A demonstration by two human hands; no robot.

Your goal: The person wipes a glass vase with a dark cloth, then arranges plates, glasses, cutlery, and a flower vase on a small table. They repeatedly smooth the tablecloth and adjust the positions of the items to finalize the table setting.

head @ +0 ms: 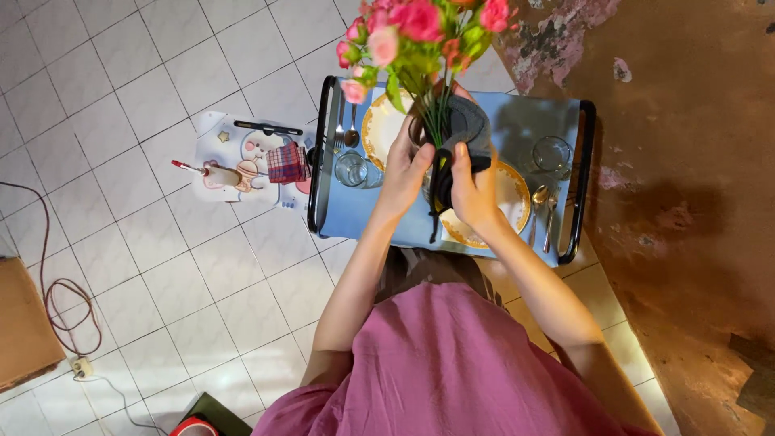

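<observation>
You are wiping the vase of pink flowers mid-table: left hand grips the vase, right hand clutches a grey cloth. Steady it while turning.

A brown cardboard box sits on the tiled floor, well to the left of the blue tray and below its level in the view; only its corner shows, plain brown; no labels, signs or screens show
</observation>
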